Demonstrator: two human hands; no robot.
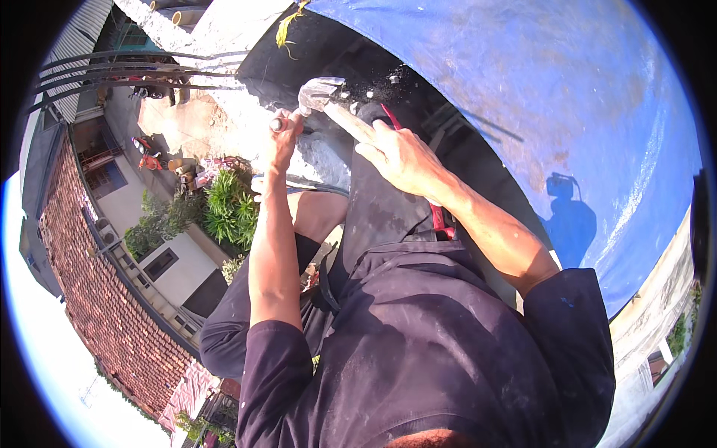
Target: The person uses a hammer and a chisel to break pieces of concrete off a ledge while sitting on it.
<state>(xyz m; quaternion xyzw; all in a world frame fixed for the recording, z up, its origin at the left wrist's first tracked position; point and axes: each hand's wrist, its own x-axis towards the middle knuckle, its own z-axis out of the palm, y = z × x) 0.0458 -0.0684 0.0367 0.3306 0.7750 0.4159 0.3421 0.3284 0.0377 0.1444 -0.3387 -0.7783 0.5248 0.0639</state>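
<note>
My right hand (407,160) is wrapped round the pale wooden handle (349,123) of a hammer. The grey metal hammer head (320,91) is beside my left hand (281,147), over the edge of a rough white concrete wall (325,158). In my closed left fist is a chisel-like metal rod (276,125), its round end showing above the fingers; the rest of it is mostly hidden. Small pale chips (370,95) lie on the dark surface beyond the hammer. A thin red piece (390,116) sticks out just past my right hand; its kind is unclear.
A blue tarp (597,82) spreads on the right, with a shadow across it. Several dark bars (142,73) jut out at the left. Far below are a yard with a red motorbike (148,154), green plants (230,207) and a tiled roof (101,299). A red tool (439,220) sits at my waist.
</note>
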